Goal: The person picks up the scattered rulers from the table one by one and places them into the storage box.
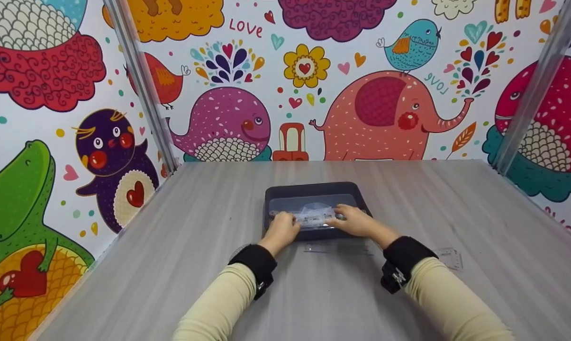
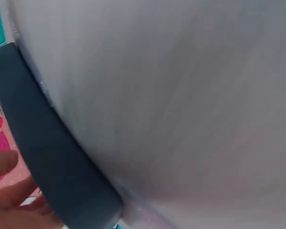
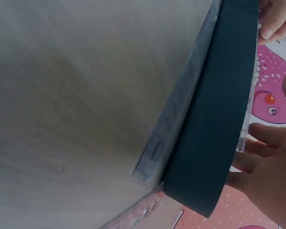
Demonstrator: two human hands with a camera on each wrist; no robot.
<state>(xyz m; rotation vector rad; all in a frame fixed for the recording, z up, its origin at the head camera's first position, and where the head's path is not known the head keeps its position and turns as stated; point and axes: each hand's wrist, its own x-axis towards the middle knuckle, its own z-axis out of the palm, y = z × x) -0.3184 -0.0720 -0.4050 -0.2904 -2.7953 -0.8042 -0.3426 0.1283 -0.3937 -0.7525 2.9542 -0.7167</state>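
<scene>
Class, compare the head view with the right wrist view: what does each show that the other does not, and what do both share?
Only the head view shows both hands together, the left hand and right hand holding a clear plastic packet over the dark tray, plus clear pieces lying on the table. Only the right wrist view shows the tray's outer wall close up and a clear ruler-like strip along it. Both show tray, table, right hand and wallpaper.
</scene>
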